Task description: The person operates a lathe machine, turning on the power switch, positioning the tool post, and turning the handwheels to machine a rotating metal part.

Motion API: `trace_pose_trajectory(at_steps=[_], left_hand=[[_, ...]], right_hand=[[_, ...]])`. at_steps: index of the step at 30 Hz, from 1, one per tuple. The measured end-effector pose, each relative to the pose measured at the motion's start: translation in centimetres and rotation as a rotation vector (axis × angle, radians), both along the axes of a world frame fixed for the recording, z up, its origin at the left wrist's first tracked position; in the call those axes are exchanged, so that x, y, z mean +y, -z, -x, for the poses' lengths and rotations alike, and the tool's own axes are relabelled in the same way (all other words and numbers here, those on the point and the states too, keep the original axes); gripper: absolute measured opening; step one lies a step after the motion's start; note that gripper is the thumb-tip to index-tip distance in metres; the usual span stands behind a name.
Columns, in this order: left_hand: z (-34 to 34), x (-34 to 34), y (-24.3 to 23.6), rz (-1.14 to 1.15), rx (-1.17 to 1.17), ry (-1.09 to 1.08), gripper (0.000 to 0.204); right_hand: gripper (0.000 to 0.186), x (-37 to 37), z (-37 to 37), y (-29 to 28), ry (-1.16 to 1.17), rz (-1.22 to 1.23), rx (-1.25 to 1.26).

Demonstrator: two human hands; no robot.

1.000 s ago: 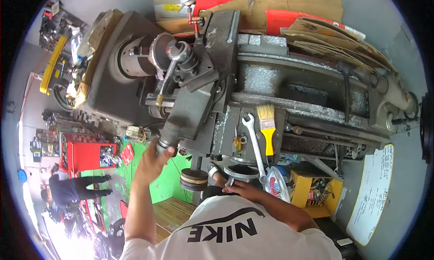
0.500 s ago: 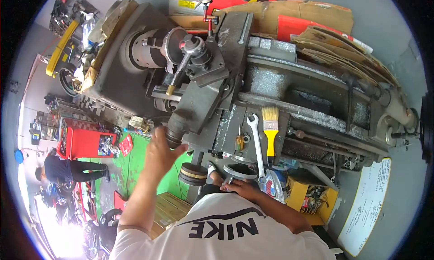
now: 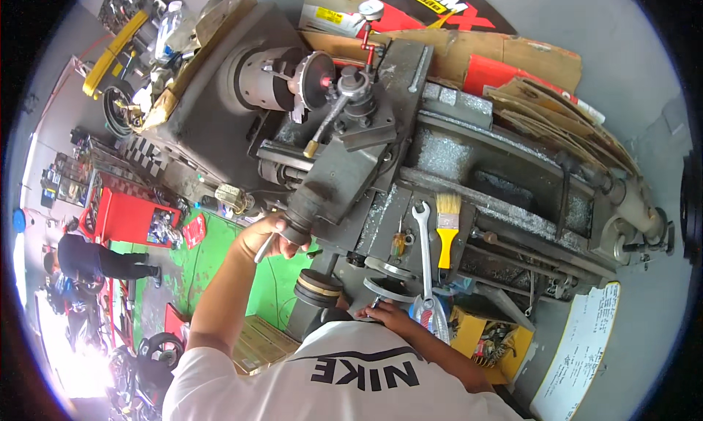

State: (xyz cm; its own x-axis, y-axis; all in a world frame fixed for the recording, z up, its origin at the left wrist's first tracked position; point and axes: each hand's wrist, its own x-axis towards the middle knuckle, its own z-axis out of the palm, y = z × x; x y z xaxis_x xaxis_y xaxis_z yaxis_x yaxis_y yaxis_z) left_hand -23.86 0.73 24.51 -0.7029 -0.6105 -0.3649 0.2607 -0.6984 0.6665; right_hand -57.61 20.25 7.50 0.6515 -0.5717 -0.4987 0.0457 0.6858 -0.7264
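1. My left grip (image 3: 262, 236) is closed around the dark round knob (image 3: 302, 216) at the near end of the lathe's grey slide (image 3: 344, 181); a short pale handle (image 3: 265, 248) sticks out beside my fingers.
2. My right grip (image 3: 387, 315) is at the small handle of the near handwheel (image 3: 389, 289), low in front of my body; I cannot tell how tightly its fingers are closed.
3. My 2 hands are well apart, the left higher and farther out.
4. Beyond the slide stands the tool post (image 3: 356, 102), its lever (image 3: 327, 128) slanting toward me to a brass-coloured tip.
5. To the left of the post, the chuck (image 3: 271, 78) has a round metal disc (image 3: 316, 80) at its front, close to the post.
6. Behind the post, a dial gauge (image 3: 371, 9) sits atop a red arm.
7. Right of the slide lie 3 tools side by side: a screwdriver (image 3: 399, 244), a wrench (image 3: 425, 245) and a yellow-handled brush (image 3: 447, 234), its bristles away from me.
8. Silvery chips (image 3: 443, 154) cover parts of the lathe bed, with cardboard (image 3: 512, 51) stacked behind.
9. Off to my left, 1 other person (image 3: 102, 258) is near a red cabinet (image 3: 139, 212).
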Motion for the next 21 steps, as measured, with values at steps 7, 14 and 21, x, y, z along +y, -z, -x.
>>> trace_pose_trajectory(at_steps=[7,14,21], left_hand=[[0.3,-0.2,-0.1,-0.034,0.089,0.099,0.053],[-1.8,-6.8,-0.1,0.523,-0.592,-0.187,0.04],[6.1,-18.1,3.9,1.237,-0.589,-0.483,0.027]], right_hand=[[0.016,0.1,-1.2,-0.7,0.172,-0.152,0.001],[0.014,0.8,-4.0,-2.9,0.403,-0.26,0.163],[0.015,1.9,-6.2,-3.0,0.617,-0.106,0.282]])
